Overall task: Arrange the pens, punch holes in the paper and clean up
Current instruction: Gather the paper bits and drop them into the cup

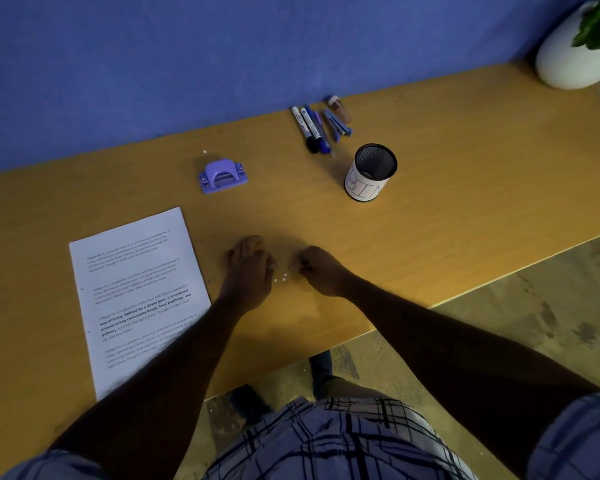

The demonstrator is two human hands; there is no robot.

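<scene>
Tiny white paper dots (280, 278) lie on the wooden desk (465, 188) between my hands. My left hand (248, 270) rests palm down just left of them, fingers curled on the desk. Just right of the dots, my right hand (317, 270) has its fingertips pinched together; whether a dot is between them is too small to tell. A printed sheet of paper (136, 299) lies flat at the left, partly under my left forearm. The purple hole punch (222, 176) sits beyond it. Several pens and markers (312, 129) lie side by side near the wall.
A black mesh cup labelled BIN (371, 173) stands right of the punch. A blue stapler (336, 124) and a small brown bottle (340, 109) lie beside the pens. One stray paper dot (204, 152) lies behind the punch. A white plant pot (572, 53) occupies the far right corner.
</scene>
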